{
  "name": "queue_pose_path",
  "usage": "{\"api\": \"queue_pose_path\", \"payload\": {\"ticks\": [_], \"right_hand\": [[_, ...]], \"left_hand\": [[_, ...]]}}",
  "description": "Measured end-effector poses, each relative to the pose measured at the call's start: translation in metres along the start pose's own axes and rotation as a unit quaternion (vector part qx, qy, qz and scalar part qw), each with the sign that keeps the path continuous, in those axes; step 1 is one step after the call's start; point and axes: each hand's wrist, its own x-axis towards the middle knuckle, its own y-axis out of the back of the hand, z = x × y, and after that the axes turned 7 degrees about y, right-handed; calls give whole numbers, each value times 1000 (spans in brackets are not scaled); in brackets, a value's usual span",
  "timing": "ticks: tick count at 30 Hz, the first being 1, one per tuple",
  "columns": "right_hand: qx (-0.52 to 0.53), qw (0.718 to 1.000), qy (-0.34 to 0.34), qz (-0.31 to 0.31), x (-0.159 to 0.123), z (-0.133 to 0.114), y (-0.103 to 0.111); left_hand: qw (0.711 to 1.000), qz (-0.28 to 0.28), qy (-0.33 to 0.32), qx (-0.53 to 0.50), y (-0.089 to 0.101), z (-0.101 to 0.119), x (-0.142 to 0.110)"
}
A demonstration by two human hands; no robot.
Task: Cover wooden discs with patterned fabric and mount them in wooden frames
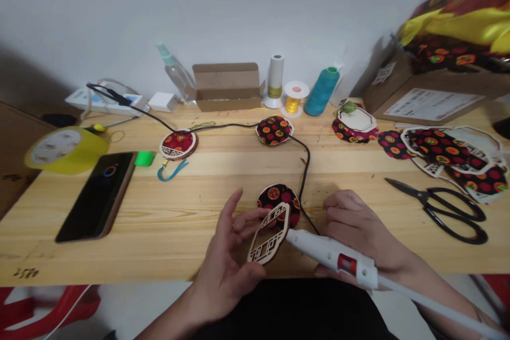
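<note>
Left hand [227, 260] is narrow on a laser-cut wooden frame [268, 234]: thumb and fingers pinch its edge, frame tilted, held up off the table. Ring on one left finger. Right hand [350, 223] is curled around a white hot glue gun [334, 254], grip partly hidden behind the gun body. Nozzle sits just beside the frame's edge; can't tell if they touch. Long glue stick [438, 305] sticks out the back of the gun. Round fabric piece [279, 196], black with red and yellow dots, lies on the wooden table [223, 167] right behind the frame, partly hidden by it. Black cord [305, 180] runs past that piece toward the gun, back across two more round fabric pieces [274, 130] [178, 144] to a power strip [103, 101]. Blue loop [171, 171] lies under the left one. Scissors [442, 210] and a fabric pile [450, 156] are on the right. Phone [95, 196], yellow tape roll [66, 150] and green block [144, 159] are on the left. Along the wall: open cardboard box [227, 87], spray bottle [175, 74], yellow spool [292, 98], teal thread cone [322, 93].
</note>
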Motion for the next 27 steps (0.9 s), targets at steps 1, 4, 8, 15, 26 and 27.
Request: {"api": "queue_pose_path", "payload": {"ticks": [1,4,8,15,26,27], "right_hand": [[-1,1000,-1,-3,0,0,0],[-5,1000,0,-8,-1,1,-3],[-2,1000,9,3,-2,4,-5],[-8,1000,0,-19,-2,3,-4],[19,999,-30,-5,1,-1,-3],[16,1000,-26,-2,1,0,-3]], "left_hand": [[1000,1,-3,-2,0,0,0],[1000,13,-19,1,2,3,-4],[992,51,-50,103,8,5,-12],[991,25,-19,132,14,-2,-10],[993,17,-11,120,12,1,-7],[993,17,-10,119,12,1,-8]]}}
